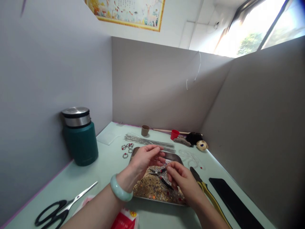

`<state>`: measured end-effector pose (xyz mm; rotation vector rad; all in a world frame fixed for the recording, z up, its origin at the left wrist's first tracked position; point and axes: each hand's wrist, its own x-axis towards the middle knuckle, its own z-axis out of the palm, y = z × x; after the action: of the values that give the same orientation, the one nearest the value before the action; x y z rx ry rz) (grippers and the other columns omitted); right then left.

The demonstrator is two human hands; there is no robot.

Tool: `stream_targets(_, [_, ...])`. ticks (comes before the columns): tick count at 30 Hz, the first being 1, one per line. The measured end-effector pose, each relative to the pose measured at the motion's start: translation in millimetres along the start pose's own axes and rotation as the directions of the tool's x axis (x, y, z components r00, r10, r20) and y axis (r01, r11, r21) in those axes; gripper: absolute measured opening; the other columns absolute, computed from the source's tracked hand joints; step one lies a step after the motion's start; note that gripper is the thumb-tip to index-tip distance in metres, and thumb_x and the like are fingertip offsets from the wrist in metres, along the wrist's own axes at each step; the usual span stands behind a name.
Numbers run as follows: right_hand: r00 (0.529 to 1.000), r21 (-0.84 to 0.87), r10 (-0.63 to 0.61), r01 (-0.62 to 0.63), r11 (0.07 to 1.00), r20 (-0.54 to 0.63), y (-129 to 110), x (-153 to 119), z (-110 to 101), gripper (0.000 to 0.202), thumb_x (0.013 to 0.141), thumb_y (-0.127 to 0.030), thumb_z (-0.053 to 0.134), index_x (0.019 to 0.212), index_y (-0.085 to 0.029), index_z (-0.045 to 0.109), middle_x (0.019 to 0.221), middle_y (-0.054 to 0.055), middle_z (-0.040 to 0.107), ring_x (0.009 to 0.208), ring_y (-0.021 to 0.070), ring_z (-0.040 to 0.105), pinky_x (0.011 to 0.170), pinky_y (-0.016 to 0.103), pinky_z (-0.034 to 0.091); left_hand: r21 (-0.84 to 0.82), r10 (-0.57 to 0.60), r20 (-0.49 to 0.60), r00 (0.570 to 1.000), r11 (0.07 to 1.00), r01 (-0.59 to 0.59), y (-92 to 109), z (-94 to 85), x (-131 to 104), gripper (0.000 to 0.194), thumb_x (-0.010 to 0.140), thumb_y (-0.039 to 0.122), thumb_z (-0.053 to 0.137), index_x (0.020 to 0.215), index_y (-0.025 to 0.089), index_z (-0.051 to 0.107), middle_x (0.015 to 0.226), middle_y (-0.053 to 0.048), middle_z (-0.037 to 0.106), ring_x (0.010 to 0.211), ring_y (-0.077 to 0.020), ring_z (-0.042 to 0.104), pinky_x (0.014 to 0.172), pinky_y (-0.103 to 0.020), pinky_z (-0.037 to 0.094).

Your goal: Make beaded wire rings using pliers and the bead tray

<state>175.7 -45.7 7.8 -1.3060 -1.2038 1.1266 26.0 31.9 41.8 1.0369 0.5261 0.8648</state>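
While your left hand pinches something too small to make out and your right hand closes on the small dark-handled pliers, both hover over the shallow steel tray of gold beads; a slip of the jaws could flick the piece into the beads, and your right wrist could nudge the yellow-handled pliers at four o'clock

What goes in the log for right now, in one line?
left hand: over tray of beads | right hand: holds small pliers | scissors: lying apart, near left
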Motion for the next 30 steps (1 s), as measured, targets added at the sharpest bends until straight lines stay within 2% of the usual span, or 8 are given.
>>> stream_targets(10, [0.999, -0.143, -0.019, 0.026, 0.989, 0.047, 0.6, -14.0, 1.7, 0.029, 0.085, -0.046, 0.053, 0.073, -0.02, 0.051, 0.055, -0.005, 0.053, 0.041, 0.0074, 0.032, 0.039, 0.02, 0.021, -0.019, 0.007, -0.048, 0.999, 1.0, -0.007, 1.8, -1.5, 0.2, 0.019, 0.078, 0.028, 0.066, 0.085, 0.012, 0.061, 0.074, -0.004, 0.062, 0.056, -0.0085, 0.056, 0.055, -0.022, 0.045])
stream_targets(14, [0.999, -0.213, -0.046, 0.046, 0.976, 0.006, -1.6, -22.0, -0.7, 0.028, 0.087, -0.045, 0.05, 0.073, -0.021, 0.052, 0.056, -0.004, 0.051, 0.044, 0.009, 0.035, 0.041, 0.021, 0.026, -0.01, 0.005, -0.081, 0.997, 1.0, -0.006, 2.5, -1.6, 0.5, 0.02, 0.077, 0.028, 0.067, 0.088, 0.012, 0.061, 0.071, -0.002, 0.06, 0.054, -0.008, 0.053, 0.054, -0.023, 0.043])
stream_targets(17, [0.994, -0.355, -0.078, 0.047, 0.934, -0.074, 1.0, -29.9, -15.1, 0.028, 0.087, -0.046, 0.046, 0.075, -0.022, 0.052, 0.058, -0.003, 0.051, 0.048, 0.0123, 0.042, 0.046, 0.023, 0.033, -0.002, 0.024, -0.095, 0.995, 1.0, -0.025, 3.4, -4.2, 1.0, 0.023, 0.077, 0.028, 0.066, 0.093, 0.012, 0.062, 0.068, 0.0, 0.058, 0.052, -0.0071, 0.051, 0.052, -0.021, 0.04])
stream_targets(19, [0.975, -0.538, -0.144, 0.03, 0.842, -0.17, 8.2, -35.2, -33.5, 0.027, 0.089, -0.045, 0.042, 0.079, -0.022, 0.054, 0.063, -0.001, 0.054, 0.054, 0.0155, 0.048, 0.052, 0.027, 0.037, 0.013, 0.011, -0.105, 0.994, 1.0, -0.01, 4.3, -5.4, 1.0, 0.023, 0.078, 0.028, 0.065, 0.095, 0.012, 0.062, 0.066, 0.001, 0.057, 0.051, -0.0063, 0.048, 0.05, -0.02, 0.037])
stream_targets(22, [0.925, -0.815, -0.216, -0.146, 0.561, -0.314, 26.1, -45.3, -67.7, 0.024, 0.088, -0.041, 0.041, 0.086, -0.022, 0.056, 0.081, 0.007, 0.063, 0.073, 0.0239, 0.057, 0.065, 0.034, 0.041, 0.03, -0.035, -0.096, 0.995, 0.999, 0.038, 5.0, -4.7, 0.3, 0.022, 0.079, 0.029, 0.064, 0.094, 0.013, 0.063, 0.064, 0.002, 0.055, 0.052, -0.007, 0.048, 0.051, -0.021, 0.039])
stream_targets(25, [0.91, -0.905, -0.187, -0.308, 0.293, -0.37, 47.8, -58.5, -93.8, 0.033, 0.083, -0.043, 0.046, 0.099, -0.018, 0.06, 0.099, 0.015, 0.062, 0.093, 0.0339, 0.055, 0.076, 0.043, 0.042, 0.04, -0.081, -0.077, 0.994, 0.996, 0.084, 3.7, -3.2, -0.3, 0.024, 0.079, 0.032, 0.064, 0.096, 0.014, 0.062, 0.061, 0.003, 0.051, 0.051, -0.0082, 0.048, 0.05, -0.022, 0.04])
stream_targets(27, [0.906, -0.896, -0.105, -0.378, 0.233, -0.41, 60.7, -66.6, -101.3, 0.046, 0.08, -0.047, 0.048, 0.112, -0.016, 0.057, 0.104, 0.016, 0.062, 0.096, 0.0368, 0.054, 0.075, 0.046, 0.043, 0.06, -0.099, -0.066, 0.993, 0.993, 0.103, 2.0, -3.1, -0.3, 0.025, 0.078, 0.032, 0.064, 0.096, 0.014, 0.062, 0.059, 0.004, 0.048, 0.047, -0.007, 0.045, 0.044, -0.02, 0.033])
stream_targets(30, [0.908, -0.891, -0.082, -0.381, 0.248, -0.411, 72.6, -72.4, -103.7, 0.051, 0.082, -0.045, 0.044, 0.124, -0.017, 0.051, 0.109, 0.016, 0.061, 0.102, 0.0364, 0.053, 0.076, 0.046, 0.045, 0.104, -0.101, -0.032, 0.994, 0.989, 0.104, 0.6, -3.6, 0.0, 0.022, 0.078, 0.03, 0.065, 0.092, 0.013, 0.062, 0.058, 0.005, 0.046, 0.043, -0.0044, 0.038, 0.04, -0.02, 0.022])
